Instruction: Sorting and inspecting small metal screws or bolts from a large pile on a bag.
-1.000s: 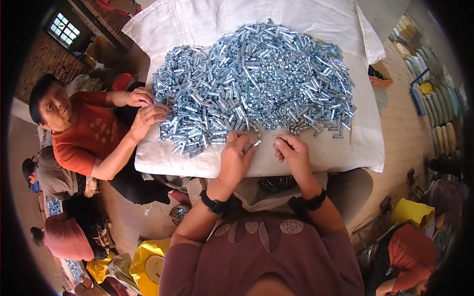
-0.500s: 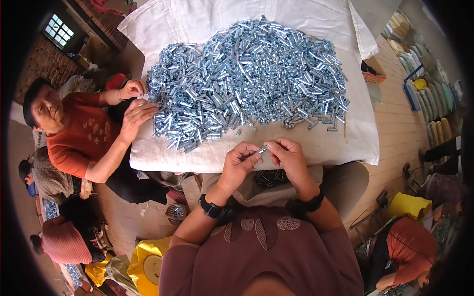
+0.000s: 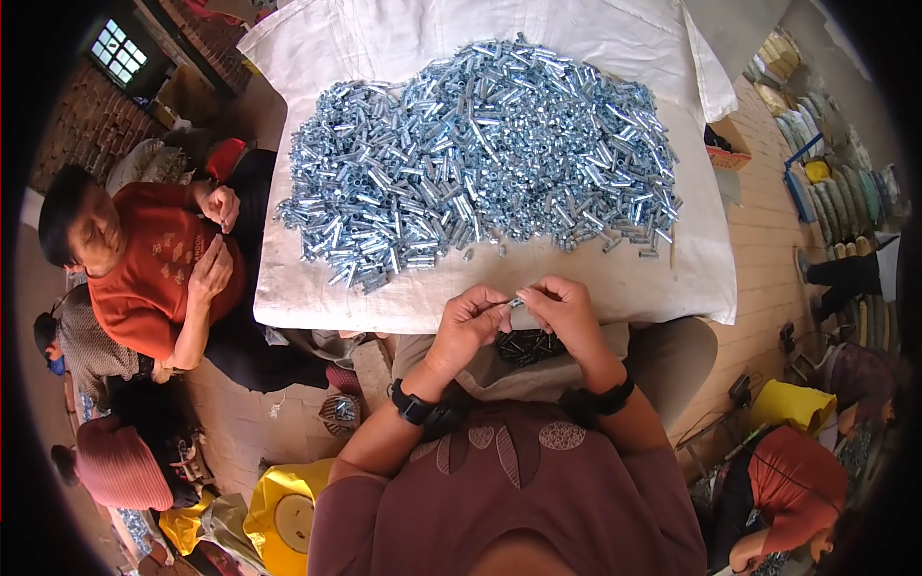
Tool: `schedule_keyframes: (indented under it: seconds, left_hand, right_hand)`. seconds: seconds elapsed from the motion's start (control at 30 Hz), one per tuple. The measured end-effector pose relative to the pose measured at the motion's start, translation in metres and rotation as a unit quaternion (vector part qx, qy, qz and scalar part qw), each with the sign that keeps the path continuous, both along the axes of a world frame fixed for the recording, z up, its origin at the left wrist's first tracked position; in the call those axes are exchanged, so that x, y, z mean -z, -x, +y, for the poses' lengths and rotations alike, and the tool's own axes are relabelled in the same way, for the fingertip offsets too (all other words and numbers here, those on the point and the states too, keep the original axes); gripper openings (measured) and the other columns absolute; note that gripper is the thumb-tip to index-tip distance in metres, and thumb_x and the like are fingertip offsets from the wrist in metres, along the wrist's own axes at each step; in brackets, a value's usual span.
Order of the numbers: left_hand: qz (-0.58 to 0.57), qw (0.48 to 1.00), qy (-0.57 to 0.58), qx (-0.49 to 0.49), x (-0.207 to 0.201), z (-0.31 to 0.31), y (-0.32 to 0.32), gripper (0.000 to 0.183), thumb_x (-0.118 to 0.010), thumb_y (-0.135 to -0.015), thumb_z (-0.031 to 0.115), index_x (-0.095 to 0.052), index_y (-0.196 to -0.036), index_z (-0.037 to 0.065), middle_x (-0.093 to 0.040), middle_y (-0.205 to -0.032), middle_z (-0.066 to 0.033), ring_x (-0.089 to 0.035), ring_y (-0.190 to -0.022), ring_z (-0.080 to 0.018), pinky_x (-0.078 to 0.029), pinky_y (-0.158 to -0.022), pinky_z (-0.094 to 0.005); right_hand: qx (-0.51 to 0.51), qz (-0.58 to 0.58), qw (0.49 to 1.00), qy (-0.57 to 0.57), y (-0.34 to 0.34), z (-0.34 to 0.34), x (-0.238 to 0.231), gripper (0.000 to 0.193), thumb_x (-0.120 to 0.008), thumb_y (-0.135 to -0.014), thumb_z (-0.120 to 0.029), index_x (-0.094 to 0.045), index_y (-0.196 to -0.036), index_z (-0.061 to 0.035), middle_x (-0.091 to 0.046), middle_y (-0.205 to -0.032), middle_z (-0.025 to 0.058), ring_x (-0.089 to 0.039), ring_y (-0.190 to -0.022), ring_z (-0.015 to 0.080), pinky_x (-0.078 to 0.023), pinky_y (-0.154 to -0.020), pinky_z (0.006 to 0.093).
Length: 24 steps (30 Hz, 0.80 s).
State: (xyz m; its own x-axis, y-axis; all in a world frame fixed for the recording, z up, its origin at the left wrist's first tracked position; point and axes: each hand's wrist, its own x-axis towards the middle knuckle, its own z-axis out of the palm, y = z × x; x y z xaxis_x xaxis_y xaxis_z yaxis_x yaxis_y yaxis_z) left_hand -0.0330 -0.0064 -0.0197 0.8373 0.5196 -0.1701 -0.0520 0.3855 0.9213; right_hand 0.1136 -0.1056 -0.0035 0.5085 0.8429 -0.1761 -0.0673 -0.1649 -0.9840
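Note:
Just off the near edge of the cloth-covered table (image 3: 317,298), my left hand (image 3: 473,324) pinches a small silvery metal sleeve (image 3: 516,301). At its other end the fingertips of my right hand (image 3: 559,305) close on it; whether they also hold a smaller part is hidden. Beyond my hands spreads a wide heap of shiny metal sleeves (image 3: 384,178), mixed with small nut-like pieces (image 3: 533,163). Below my hands, dark screw-like pieces (image 3: 526,348) lie in cloth on my lap.
On the left a co-worker in an orange shirt (image 3: 158,259) holds both hands off the table edge. A wire basket (image 3: 340,413) and a yellow container (image 3: 288,490) stand on the floor lower left. An open carton (image 3: 727,144) sits beyond the table's right edge.
My hands stay together on the sleeve, a little lower, its angle slightly changed. The co-worker's hands have drawn back from the heap toward their chest. A person's legs appear at the far right.

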Motion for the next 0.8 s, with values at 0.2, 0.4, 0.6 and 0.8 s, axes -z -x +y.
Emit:
schedule_keyframes:
  seconds: [0.2, 0.4, 0.6, 0.8]
  left_hand:
    - [-0.04, 0.993, 0.107, 0.021, -0.008, 0.0, -0.001, 0.007, -0.052, -0.09, 0.005, -0.057, -0.095, 0.003, -0.06, -0.072, -0.004, -0.04, -0.05, -0.0026, -0.028, -0.044, -0.0175]
    - [0.002, 0.996, 0.046, 0.074, -0.004, 0.018, 0.006, 0.01, -0.055, -0.089, 0.008, -0.058, -0.095, 0.002, -0.06, -0.074, -0.0033, -0.045, -0.053, -0.0046, -0.034, -0.046, -0.0188]
    - [0.116, 0.828, -0.545, -0.063, -0.026, 0.042, -0.017, 0.022, -0.063, -0.079, 0.01, -0.06, -0.099, 0.0, -0.062, -0.083, -0.0181, -0.061, -0.069, -0.0315, -0.049, -0.06, -0.0367]
    - [0.207, 0.634, -0.731, -0.146, 0.012, 0.084, -0.034, 0.034, -0.066, -0.073, 0.011, -0.059, -0.106, 0.006, -0.057, -0.103, -0.0243, -0.059, -0.088, -0.0354, -0.05, -0.073, -0.0378]
  right_hand:
    - [-0.087, 0.411, 0.907, -0.019, -0.003, 0.002, 0.018, 0.022, -0.061, -0.087, -0.028, -0.054, -0.084, -0.0077, -0.049, -0.065, -0.0035, -0.042, -0.049, 0.0047, -0.032, -0.043, 0.0187]
    - [-0.174, 0.321, 0.931, 0.01, -0.014, 0.017, 0.01, 0.025, -0.06, -0.088, -0.03, -0.051, -0.078, -0.0092, -0.052, -0.073, -0.0021, -0.045, -0.054, 0.0038, -0.034, -0.045, 0.0187]
    - [0.041, -0.438, 0.898, -0.01, -0.02, 0.045, 0.029, 0.02, -0.063, -0.079, -0.024, -0.062, -0.088, -0.0066, -0.062, -0.088, 0.0085, -0.059, -0.071, 0.0217, -0.047, -0.059, 0.0337]
    - [0.009, -0.56, 0.824, 0.09, 0.003, 0.084, 0.056, 0.036, -0.064, -0.073, -0.027, -0.058, -0.103, -0.0085, -0.055, -0.107, 0.0134, -0.054, -0.101, 0.0299, -0.044, -0.086, 0.0399]
